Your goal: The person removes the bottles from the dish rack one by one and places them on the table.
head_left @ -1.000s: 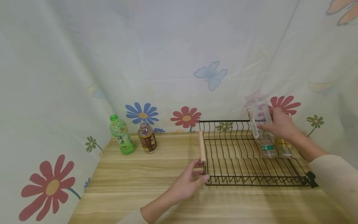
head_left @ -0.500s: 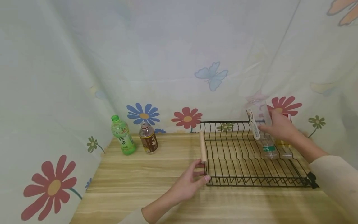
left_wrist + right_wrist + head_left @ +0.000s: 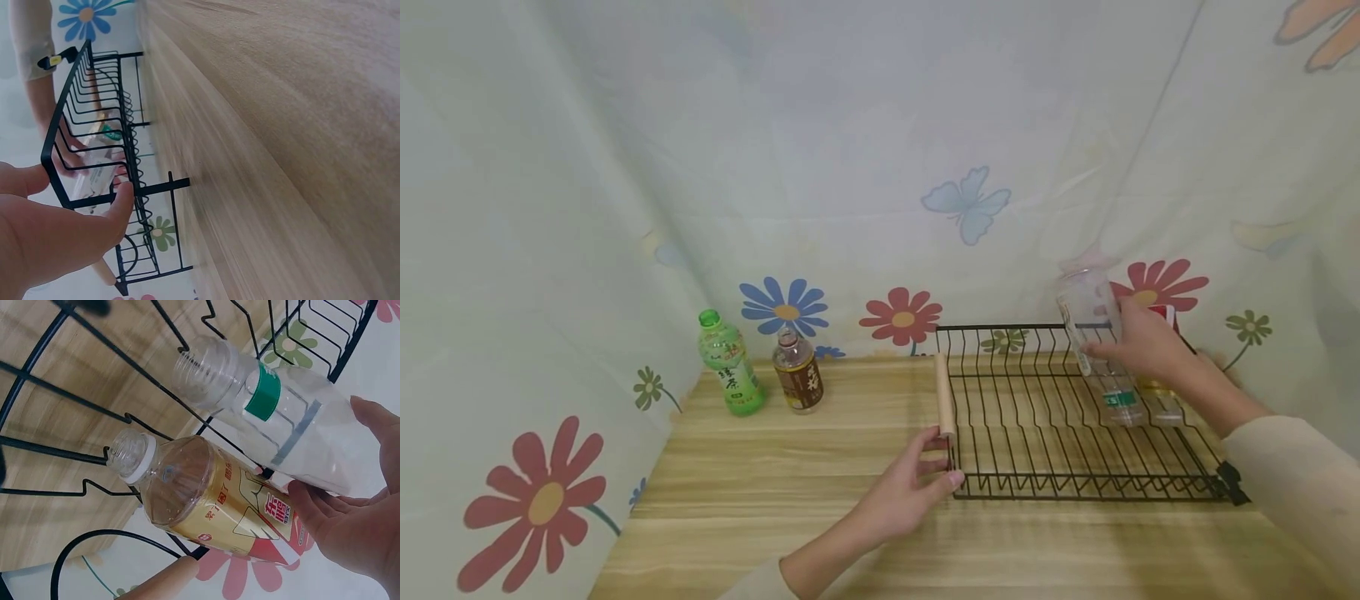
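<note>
My right hand grips a clear plastic bottle with a green band near its neck. The bottle is upside down and leaning, its neck among the wires of a black dish rack. Beside it, in the right wrist view, a second upturned bottle with a gold and red label rests neck down in the rack. My left hand holds the rack's left end just below its wooden handle. In the left wrist view, thumb and finger pinch the black frame near its corner.
A green tea bottle and a smaller bottle with a brown label stand upright and capless at the table's back left. A flowered curtain hangs right behind the wooden table. A black clip-like piece sits at the rack's front right corner.
The clear bottle has turned slightly in my right hand, so its label shows narrower. My right hand has shifted a little, showing more of the other bottle's red base. The left hand stays put.
</note>
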The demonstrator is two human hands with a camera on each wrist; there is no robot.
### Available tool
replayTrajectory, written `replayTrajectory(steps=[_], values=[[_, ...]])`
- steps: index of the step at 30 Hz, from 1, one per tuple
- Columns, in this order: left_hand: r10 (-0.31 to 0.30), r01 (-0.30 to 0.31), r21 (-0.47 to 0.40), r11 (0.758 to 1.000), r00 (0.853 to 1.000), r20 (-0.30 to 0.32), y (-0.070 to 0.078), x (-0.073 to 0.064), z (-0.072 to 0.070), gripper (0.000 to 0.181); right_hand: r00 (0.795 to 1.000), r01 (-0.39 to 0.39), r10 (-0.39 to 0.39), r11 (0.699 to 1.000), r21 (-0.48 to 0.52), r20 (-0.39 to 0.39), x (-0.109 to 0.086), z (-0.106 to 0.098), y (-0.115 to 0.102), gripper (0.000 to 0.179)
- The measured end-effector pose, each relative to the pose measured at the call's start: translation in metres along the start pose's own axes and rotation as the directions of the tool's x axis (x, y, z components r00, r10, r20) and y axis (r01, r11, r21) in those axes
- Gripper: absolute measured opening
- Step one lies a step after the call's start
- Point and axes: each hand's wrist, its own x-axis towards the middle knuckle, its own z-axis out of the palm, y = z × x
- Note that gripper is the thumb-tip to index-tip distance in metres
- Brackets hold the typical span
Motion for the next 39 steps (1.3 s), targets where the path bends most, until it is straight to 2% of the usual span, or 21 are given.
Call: replayTrajectory(steps=[3,9,15,17,21,25,28,39], values=[[-0.002,0.002,0.006,1.0,1.0,-0.001,-0.0002,0.0004,0.0002,0.075,1.0,0.005,-0.005,1.0,-0.008,-0.011,0.0003,0.0017,0.0014,0.095],[-0.01,0.01,-0.011,1.0,1.0,-0.008,0.0001,0.0003,-0.0002,0.072,0.999,0.006,-0.004,0.999,0.042,-0.035,-0.0002,0.0032,0.0019,0.096],[-0.012,0.012,-0.007,1.0,1.0,-0.009,0.0026,-0.0006,-0.0005,0.072,0.997,0.018,-0.013,0.998,0.067,-0.079,-0.0067,0.0014,0.0006,0.107],[-0.01,0.01,-0.002,1.0,1.0,-0.012,0.0031,-0.0011,-0.0006,0.073,0.997,0.021,-0.016,0.997,0.071,-0.079,-0.0081,0.0001,-0.001,0.103],[-0.007,0.007,0.002,1.0,1.0,-0.015,0.004,-0.002,-0.0004,0.075,0.999,0.033,-0.033,0.999,0.021,-0.031,-0.0082,-0.0007,-0.0039,0.095],[-0.007,0.008,0.006,1.0,1.0,-0.017,0.0032,-0.0027,-0.0002,0.074,0.999,0.024,-0.023,0.999,-0.024,0.039,-0.0085,0.001,-0.006,0.098],[-0.008,0.008,-0.003,1.0,1.0,-0.016,0.0022,-0.0026,-0.0002,0.073,0.998,0.008,-0.006,0.999,-0.038,0.057,-0.0085,0.0017,-0.0059,0.099],[-0.007,0.007,-0.005,1.0,1.0,-0.016,0.0012,-0.0013,-0.0005,0.072,0.994,-0.007,0.008,1.0,-0.002,0.11,-0.0041,0.0024,0.0,0.095]])
